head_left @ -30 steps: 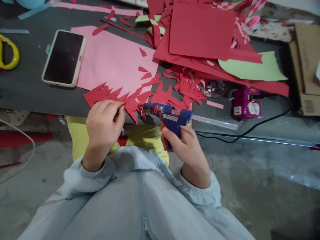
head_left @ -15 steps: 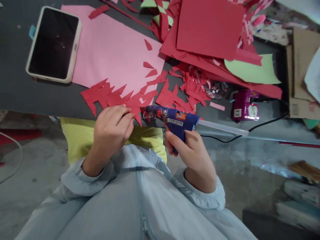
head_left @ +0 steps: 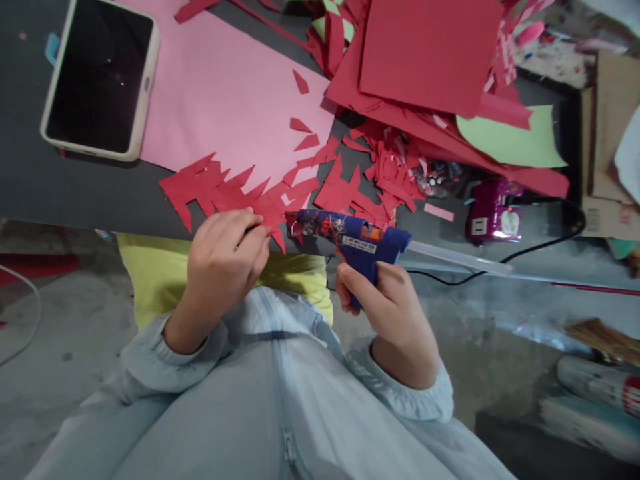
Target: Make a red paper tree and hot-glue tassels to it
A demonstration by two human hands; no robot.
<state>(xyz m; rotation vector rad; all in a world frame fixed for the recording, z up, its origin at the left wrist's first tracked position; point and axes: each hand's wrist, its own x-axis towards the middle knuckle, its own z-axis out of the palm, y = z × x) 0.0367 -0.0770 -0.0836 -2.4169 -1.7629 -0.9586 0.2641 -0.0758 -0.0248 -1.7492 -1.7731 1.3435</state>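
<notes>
While the right hand [head_left: 393, 300] grips a blue glue gun [head_left: 361, 245], left hand [head_left: 225, 257] curled, its hold unclear

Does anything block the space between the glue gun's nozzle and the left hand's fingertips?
Nothing visible blocks it. The hot glue gun, held in the right hand, points toward the left hand; jagged red paper shows in the gap, seemingly on the table below.

From here I log: blue glue gun [head_left: 361, 245], red paper scraps [head_left: 220, 193], plain pink sheet [head_left: 225, 100], pale-green paper [head_left: 525, 137], purple box [head_left: 485, 205], cream-edged, black-screened phone [head_left: 103, 73], light-blue sleeves [head_left: 405, 387].
</notes>
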